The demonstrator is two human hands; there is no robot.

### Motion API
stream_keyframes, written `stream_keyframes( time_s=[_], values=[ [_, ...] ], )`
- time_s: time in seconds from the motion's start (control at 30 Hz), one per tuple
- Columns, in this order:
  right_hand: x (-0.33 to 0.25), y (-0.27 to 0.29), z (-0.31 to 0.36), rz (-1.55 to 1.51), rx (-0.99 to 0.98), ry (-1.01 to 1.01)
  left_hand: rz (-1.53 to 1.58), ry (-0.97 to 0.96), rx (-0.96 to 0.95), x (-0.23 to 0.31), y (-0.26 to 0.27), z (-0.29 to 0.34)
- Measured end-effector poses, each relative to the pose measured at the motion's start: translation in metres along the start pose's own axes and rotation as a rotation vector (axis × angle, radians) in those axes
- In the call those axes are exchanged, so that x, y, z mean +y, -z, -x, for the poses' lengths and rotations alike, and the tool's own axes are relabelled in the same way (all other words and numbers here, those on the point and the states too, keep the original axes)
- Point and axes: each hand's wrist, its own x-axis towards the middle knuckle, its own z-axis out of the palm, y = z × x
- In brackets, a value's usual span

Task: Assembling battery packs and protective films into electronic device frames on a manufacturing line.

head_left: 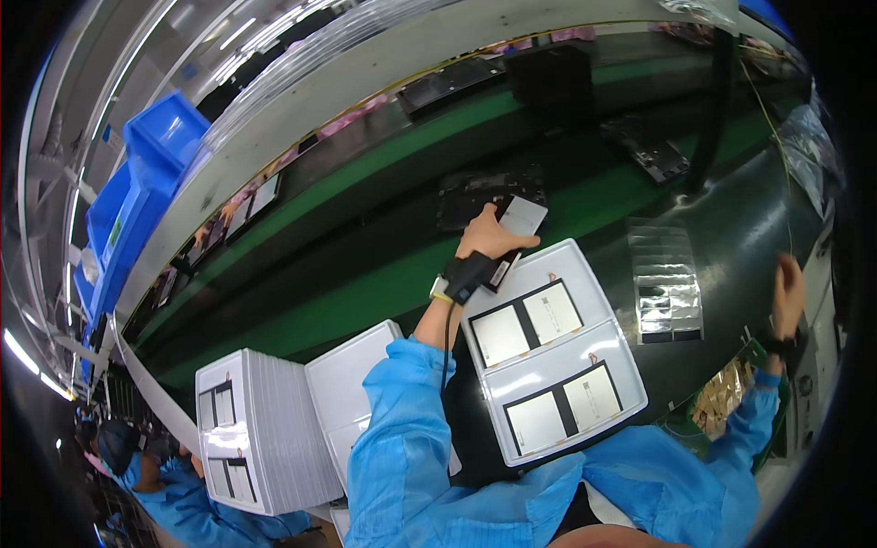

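Observation:
My left hand (491, 236) is closed on a flat battery pack (523, 216) with a silver-white face and a black band. The pack overlaps the near edge of a dark laptop base (457, 201) on the green conveyor. Part of the pack is hidden under my fingers and wrist. Just nearer stands a white plastic tray (566, 347) with several similar packs in its two compartments. My right hand (787, 294) is raised at the far right, apart from the tray. Its fingers look stretched upward, with nothing visible in them.
A tall stack of white trays (274, 429) stands left, beside a tilted tray (352, 365). A clear strip sheet (667, 283) lies right. Another dark laptop part (649, 151) sits farther back by a post (717, 110). Blue bins (137, 196) hang left; a co-worker (164, 484) is lower left.

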Motion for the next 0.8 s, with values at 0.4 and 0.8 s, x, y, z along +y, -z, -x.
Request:
stream_keyframes(
  time_s=[0.4, 0.8],
  values=[
    [-0.374, -0.266, 0.012, -0.560, -0.512, 0.281, -0.618, -0.658, 0.334, 0.041, 0.015, 0.055],
    [-0.352, -0.300, 0.002, -0.472, -0.365, 0.208, -0.259, 0.024, 0.658, -0.167, 0.059, -0.036]
  ],
)
